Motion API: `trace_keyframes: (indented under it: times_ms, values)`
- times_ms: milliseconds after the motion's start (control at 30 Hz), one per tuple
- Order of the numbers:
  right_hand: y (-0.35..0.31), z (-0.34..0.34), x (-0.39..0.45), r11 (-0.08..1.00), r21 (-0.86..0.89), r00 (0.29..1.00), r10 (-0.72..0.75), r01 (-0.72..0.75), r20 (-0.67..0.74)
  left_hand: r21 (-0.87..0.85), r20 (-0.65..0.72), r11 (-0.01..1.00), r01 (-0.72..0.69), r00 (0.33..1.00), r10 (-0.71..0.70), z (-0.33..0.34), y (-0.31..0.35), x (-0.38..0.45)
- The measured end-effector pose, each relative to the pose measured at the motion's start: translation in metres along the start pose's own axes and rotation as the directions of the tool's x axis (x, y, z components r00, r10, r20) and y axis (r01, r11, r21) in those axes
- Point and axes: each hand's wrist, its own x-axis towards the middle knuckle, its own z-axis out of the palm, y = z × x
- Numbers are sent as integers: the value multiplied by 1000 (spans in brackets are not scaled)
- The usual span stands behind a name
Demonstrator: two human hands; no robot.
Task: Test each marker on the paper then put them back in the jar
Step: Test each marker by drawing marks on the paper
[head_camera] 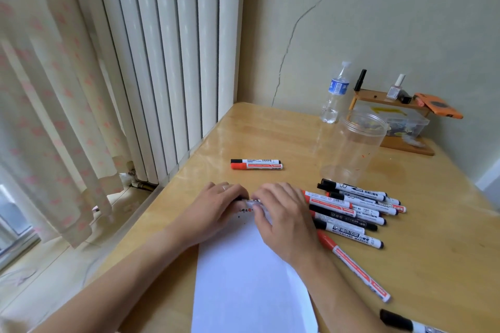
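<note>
Both hands meet over the top edge of a white sheet of paper (243, 278). My left hand (216, 205) and my right hand (281, 213) each grip one end of a single marker (253, 200), of which only a short white stretch shows between them. Small red and black test marks (244, 212) sit on the paper just below the hands. A clear empty plastic jar (354, 146) stands upright behind the hands to the right. Several black and red markers (351, 211) lie in a pile right of my right hand. Two more markers (255, 164) lie side by side farther back.
A red marker (354, 265) and a black-capped marker (405, 323) lie at the near right. A water bottle (335, 94), a wooden stand (389, 100) with small items and a clear box (405, 121) stand at the back right. A radiator (167, 62) and curtain border the table's left edge.
</note>
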Motion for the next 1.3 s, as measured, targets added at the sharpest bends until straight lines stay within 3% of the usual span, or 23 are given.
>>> trace_keyframes:
  times_ms: [133, 300, 533, 700, 900, 1100, 1300]
  values:
    - [0, 6, -4, 998, 61, 993, 26, -33, 117, -201, 44, 979, 18, 999, -9, 9, 10, 4]
    - [7, 4, -4, 997, 48, 992, 59, -65, 112, -42, 57, 999, 32, 998, -30, 12, 9, 8]
    - [3, 10, -7, 973, 116, 964, 173, -199, 199, -186, 40, 982, 42, 999, -35, 11, 4, 2]
    - [5, 11, -7, 961, 166, 964, 190, -221, 185, -150, 45, 987, 52, 998, -45, 10, 7, 0]
    - [1, 7, -6, 983, 26, 968, 173, -180, 181, -236, 10, 969, 70, 998, -69, 10, 5, 3]
    - [-2, 7, -8, 977, 105, 967, 165, -187, 192, -211, -54, 977, 20, 998, -32, 9, 6, 4]
    - [-7, 6, -7, 991, 21, 976, 128, -134, 177, -195, -91, 981, -4, 996, -14, 8, 7, 2]
